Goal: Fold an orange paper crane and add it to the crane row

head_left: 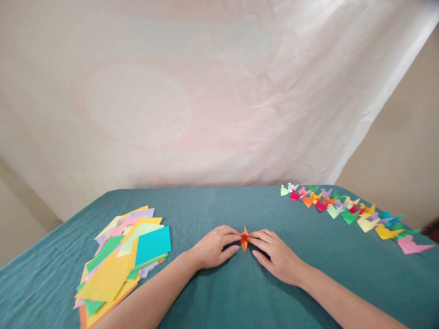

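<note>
A small piece of orange origami paper [244,239], folded to a narrow diamond with pointed ends, rests on the green cloth in front of me. From its left side, the fingertips of my left hand [217,246] press on it, with the thumb lower and a little apart. My right hand [274,253] holds the opposite side under its fingertips, its thumb also away from the fingers. Parts of the paper's side edges are hidden under the fingertips.
Left of my forearm lies a loose pile of coloured paper sheets [113,269], with a blue sheet [153,245] on top. Rows of small folded paper birds [350,216] in many colours run along the right of the table [212,205]. A pale cloth [206,91] hangs behind.
</note>
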Demonstrator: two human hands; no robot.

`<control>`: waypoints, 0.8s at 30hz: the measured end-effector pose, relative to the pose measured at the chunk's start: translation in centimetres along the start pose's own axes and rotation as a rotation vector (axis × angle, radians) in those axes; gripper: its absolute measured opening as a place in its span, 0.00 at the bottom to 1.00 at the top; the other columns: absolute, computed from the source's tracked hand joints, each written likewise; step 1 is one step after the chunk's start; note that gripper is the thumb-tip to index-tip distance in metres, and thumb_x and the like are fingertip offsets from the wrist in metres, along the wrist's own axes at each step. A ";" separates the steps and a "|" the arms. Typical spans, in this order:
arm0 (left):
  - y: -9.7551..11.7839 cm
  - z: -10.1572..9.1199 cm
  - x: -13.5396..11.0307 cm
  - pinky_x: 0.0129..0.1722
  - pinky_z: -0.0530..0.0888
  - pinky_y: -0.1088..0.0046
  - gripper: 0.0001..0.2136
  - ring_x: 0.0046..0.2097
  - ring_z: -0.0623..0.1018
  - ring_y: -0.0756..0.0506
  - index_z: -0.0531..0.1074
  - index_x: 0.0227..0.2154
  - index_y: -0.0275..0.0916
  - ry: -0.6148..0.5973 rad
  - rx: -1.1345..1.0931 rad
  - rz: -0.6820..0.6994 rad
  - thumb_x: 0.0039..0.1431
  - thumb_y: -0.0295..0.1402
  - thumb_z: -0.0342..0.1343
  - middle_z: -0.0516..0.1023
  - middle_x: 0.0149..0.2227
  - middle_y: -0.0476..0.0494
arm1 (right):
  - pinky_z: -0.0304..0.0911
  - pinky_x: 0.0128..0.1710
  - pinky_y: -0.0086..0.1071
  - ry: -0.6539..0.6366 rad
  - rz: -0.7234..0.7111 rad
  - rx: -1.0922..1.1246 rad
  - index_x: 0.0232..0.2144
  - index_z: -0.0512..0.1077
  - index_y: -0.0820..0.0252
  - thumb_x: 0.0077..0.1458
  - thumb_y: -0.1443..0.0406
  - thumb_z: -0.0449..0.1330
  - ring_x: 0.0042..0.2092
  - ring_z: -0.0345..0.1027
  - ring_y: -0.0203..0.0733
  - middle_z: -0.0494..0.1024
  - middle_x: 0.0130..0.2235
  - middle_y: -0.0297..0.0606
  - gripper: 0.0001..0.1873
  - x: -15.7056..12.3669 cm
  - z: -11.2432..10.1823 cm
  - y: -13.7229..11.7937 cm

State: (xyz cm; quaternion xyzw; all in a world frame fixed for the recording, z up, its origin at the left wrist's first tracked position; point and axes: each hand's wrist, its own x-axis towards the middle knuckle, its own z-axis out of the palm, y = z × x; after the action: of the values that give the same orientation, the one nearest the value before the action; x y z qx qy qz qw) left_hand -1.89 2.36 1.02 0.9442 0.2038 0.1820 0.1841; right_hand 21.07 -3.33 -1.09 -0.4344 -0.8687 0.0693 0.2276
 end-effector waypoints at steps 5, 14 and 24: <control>0.1 0.2 0.1 0.53 0.63 0.67 0.15 0.50 0.67 0.44 0.66 0.51 0.40 0.006 0.020 -0.011 0.63 0.33 0.44 0.70 0.49 0.42 | 0.58 0.50 0.43 0.001 0.006 0.002 0.52 0.64 0.57 0.57 0.68 0.51 0.50 0.60 0.45 0.70 0.50 0.41 0.19 0.0 0.2 0.2; -0.2 0.7 0.3 0.52 0.63 0.65 0.14 0.49 0.66 0.44 0.68 0.49 0.42 0.026 0.117 -0.023 0.64 0.35 0.44 0.68 0.48 0.42 | 0.57 0.51 0.44 -0.024 0.009 0.007 0.56 0.60 0.55 0.58 0.67 0.51 0.50 0.59 0.45 0.69 0.51 0.41 0.23 0.0 0.1 0.1; -0.2 0.6 0.1 0.54 0.61 0.62 0.14 0.51 0.64 0.43 0.70 0.48 0.45 0.047 0.189 -0.018 0.63 0.37 0.45 0.67 0.48 0.41 | 0.57 0.50 0.43 -0.043 0.041 0.044 0.57 0.58 0.52 0.59 0.64 0.50 0.51 0.59 0.45 0.67 0.52 0.41 0.23 0.1 0.5 0.9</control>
State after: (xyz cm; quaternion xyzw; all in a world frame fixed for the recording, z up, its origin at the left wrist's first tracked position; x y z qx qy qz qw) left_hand -1.59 2.44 0.49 0.9509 0.2329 0.1825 0.0911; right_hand 21.41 -2.66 -1.81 -0.4453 -0.8626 0.1023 0.2170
